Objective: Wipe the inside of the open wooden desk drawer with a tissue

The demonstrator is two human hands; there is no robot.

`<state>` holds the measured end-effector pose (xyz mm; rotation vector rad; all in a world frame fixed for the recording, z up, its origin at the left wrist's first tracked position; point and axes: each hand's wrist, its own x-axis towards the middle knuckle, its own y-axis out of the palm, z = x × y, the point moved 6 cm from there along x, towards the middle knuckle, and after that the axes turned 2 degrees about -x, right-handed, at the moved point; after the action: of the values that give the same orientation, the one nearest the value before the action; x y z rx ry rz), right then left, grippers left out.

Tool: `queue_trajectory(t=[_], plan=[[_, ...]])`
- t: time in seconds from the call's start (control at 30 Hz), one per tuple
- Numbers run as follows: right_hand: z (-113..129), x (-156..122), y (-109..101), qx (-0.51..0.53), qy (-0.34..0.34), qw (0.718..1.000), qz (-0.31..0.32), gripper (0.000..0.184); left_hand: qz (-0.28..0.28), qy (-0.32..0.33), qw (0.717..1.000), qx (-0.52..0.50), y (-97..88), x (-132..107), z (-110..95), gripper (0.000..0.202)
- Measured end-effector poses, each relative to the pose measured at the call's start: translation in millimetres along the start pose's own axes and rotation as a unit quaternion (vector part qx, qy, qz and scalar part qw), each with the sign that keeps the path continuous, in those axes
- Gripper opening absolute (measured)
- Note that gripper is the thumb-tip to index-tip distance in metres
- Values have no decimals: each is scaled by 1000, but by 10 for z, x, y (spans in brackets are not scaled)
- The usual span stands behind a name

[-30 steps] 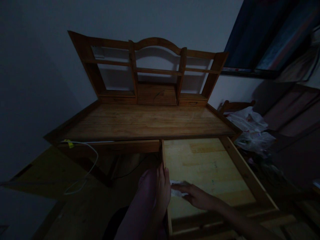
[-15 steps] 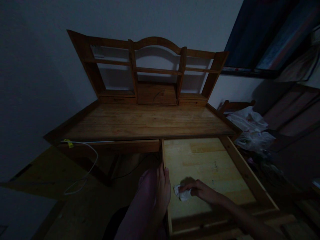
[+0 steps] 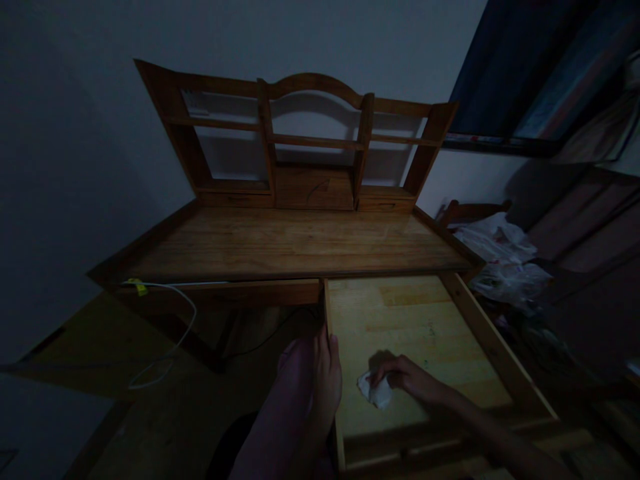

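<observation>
The wooden drawer [image 3: 500, 357] is pulled out of the desk at the right, its pale bottom board showing a few small dark marks. My left hand [image 3: 327, 380] lies along the drawer's left wall, gripping its edge with the fingers pointing toward the desk. Inside the drawer, my right hand [image 3: 403, 379] pinches a crumpled white tissue [image 3: 376, 392] against the bottom board, in the near-left part. Its fingertips are partly hidden by the tissue.
The desk top [image 3: 300, 240] carries a wooden shelf unit [image 3: 315, 83] at the wall. A white cable [image 3: 193, 313] hangs from the desk's left front, near a yellow panel [image 3: 95, 343]. Plastic bags [image 3: 500, 240] are piled on a chair [image 3: 473, 210] at the right.
My right hand has moved slightly right and toward me across the drawer bottom, taking the tissue with it. My left hand stays on the drawer's wall.
</observation>
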<state>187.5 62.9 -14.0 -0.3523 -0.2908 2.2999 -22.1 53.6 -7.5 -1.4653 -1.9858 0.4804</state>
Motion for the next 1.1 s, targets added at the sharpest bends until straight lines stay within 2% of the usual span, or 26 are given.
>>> queue_trajectory(t=[0.27, 0.43, 0.57, 0.73, 0.87, 1.0, 1.1], plan=[[-107, -16, -67, 10, -8, 1000, -7, 44, 3, -19, 1000, -16, -53, 9, -49, 48], [-204, 20, -100, 38, -2, 999, -13, 41, -4, 6, 1000, 0, -46, -13, -37, 46], [-179, 139, -121, 73, -51, 996, -18, 35, -25, 31, 999, 32, 12, 4, -19, 47], [-167, 267, -56, 125, -23, 992, 4, 36, -44, 84, 993, 73, 46, -22, 27, 49], [-7, 360, 40, 108, -36, 993, 11, 37, -55, 139, 981, 124, 80, -76, 53, 51], [154, 498, 122, 44, -78, 996, 10, 30, -61, 129, 982, 122, 171, -64, 93, 53], [232, 599, 147, -46, -138, 989, -1, 33, -53, 121, 983, 126, 136, -58, 58, 52]])
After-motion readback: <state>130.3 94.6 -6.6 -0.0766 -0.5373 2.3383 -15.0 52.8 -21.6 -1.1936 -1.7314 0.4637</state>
